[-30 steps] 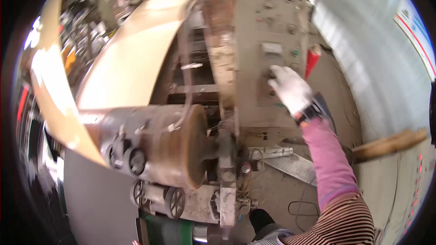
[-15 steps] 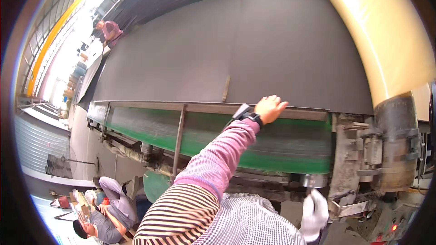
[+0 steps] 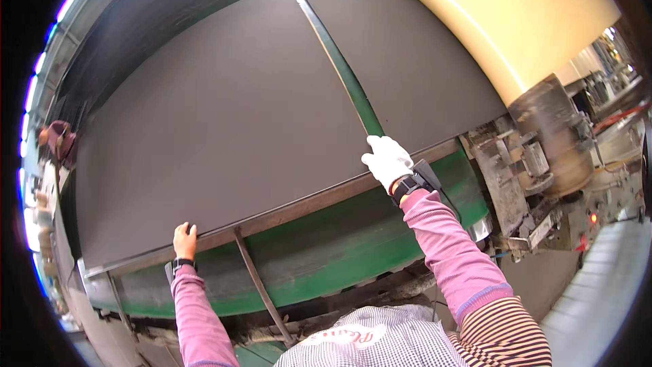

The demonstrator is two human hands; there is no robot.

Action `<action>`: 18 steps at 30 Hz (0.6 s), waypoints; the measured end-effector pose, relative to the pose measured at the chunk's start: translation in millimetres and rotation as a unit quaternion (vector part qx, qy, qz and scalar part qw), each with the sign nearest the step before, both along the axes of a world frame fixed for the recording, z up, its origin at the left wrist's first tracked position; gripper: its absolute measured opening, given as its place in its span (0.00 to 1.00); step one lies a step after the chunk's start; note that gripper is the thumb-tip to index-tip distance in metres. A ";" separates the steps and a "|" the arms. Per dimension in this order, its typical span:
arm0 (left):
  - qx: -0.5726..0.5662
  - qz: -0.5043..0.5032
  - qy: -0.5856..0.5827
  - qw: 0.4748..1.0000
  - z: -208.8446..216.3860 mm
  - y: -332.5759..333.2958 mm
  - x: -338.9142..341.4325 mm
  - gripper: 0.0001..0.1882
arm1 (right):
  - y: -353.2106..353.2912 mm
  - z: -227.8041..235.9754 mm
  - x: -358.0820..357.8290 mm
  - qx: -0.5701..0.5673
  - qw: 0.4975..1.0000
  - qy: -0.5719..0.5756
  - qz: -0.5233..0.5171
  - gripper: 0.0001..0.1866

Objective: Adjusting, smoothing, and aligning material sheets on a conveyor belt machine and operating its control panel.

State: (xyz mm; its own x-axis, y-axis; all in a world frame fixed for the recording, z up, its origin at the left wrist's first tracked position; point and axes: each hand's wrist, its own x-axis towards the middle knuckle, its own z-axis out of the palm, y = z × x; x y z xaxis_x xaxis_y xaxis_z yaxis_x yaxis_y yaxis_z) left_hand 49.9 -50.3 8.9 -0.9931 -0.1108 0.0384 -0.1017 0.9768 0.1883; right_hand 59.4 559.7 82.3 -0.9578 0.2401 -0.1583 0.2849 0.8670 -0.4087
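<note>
A large dark grey sheet (image 3: 224, 115) lies flat over a green conveyor belt (image 3: 326, 245). My bare left hand (image 3: 185, 240) is at its front edge toward the left, fingers bent over the edge, thumb partly hidden. In a white glove, my right hand (image 3: 388, 160) grips the same sheet near its front right corner, fingers curled; the fingertips' contact is partly covered. A narrow green gap (image 3: 350, 85) parts this sheet from a second dark sheet (image 3: 414, 61) on the right. Both wrists wear black bands with a grey device.
A big yellowish roll (image 3: 516, 20) rises at the right above worn metal machinery (image 3: 506, 177) with a lit red lamp (image 3: 593, 218). A metal rail (image 3: 319, 202) runs along the belt's front. Another person (image 3: 60, 141) stands at the far left.
My left hand has shifted left along the front edge. My gloved right hand has come up from the lower right onto the sheet. The gap between the sheets is wider, and the view has turned.
</note>
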 end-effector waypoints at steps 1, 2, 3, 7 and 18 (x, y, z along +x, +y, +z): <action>0.037 -0.024 0.011 0.999 1.4 11.6 -4.8 0.19 | 12.7 -0.3 1.1 0.011 1.000 -0.002 -0.019 0.20; 0.061 -0.085 0.019 0.994 3.4 16.6 -6.0 0.15 | 24.4 -5.0 -2.8 0.065 0.997 -0.010 -0.037 0.19; 0.114 -0.133 -0.018 0.984 13.9 51.3 -9.3 0.13 | 46.8 -9.7 -3.7 0.125 0.990 -0.021 -0.063 0.18; 0.137 -0.196 -0.060 0.969 27.6 135.6 6.4 0.16 | 112.7 -10.9 -4.7 0.209 0.970 0.009 -0.125 0.11; 0.082 -0.375 -0.094 0.919 53.1 305.8 -6.4 0.24 | 22.9 86.6 127.9 -0.082 0.926 0.352 0.105 0.11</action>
State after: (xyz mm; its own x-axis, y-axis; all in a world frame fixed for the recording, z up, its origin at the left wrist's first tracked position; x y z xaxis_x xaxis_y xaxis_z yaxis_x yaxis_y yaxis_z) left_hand 43.6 255.5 62.0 -0.7796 0.6186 -0.0979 0.5429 0.7454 0.3868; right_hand 187.2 582.6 168.9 -0.8602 0.0657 0.5056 -0.2698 0.7828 -0.5607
